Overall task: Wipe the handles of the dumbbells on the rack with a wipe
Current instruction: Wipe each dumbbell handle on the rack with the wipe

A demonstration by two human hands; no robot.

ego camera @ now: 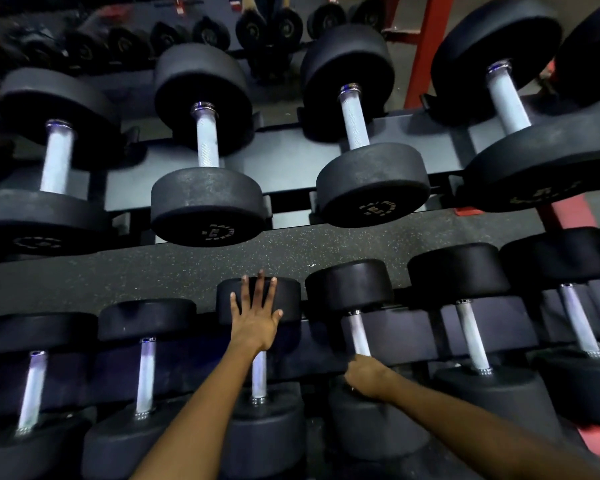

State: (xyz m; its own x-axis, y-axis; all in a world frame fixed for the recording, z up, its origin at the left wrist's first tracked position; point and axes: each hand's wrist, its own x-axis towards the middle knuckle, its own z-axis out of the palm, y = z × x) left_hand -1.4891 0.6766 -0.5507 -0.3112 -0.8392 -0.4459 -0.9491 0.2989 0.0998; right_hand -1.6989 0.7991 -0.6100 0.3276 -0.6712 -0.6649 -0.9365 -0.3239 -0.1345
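Two tiers of black round-headed dumbbells with pale knurled metal handles lie on a dark steel rack (291, 161); the upper tier holds four large ones, the lower tier a row of smaller ones nearer the camera. Between the tiers the speckled black rubber floor (153, 271) shows through.

The left hand (255, 315) lies flat with straight, spread fingers on the far rubber head of the middle lower dumbbell (258, 393), its palm pressing the head's top while the forearm crosses over most of that dumbbell's handle; a short stretch of bright handle shows below the wrist.

The right hand (368, 375) is curled around the near end of the silver handle of the neighbouring lower dumbbell (357, 332), just where the handle meets the near head. The fingers wrap under and out of sight, so whether a wipe sits inside the grip cannot be told. The handle above the hand is clean-looking, matt grey-white, with a chrome collar at the far head.

A red steel upright (430, 46) rises behind the upper tier at the right.
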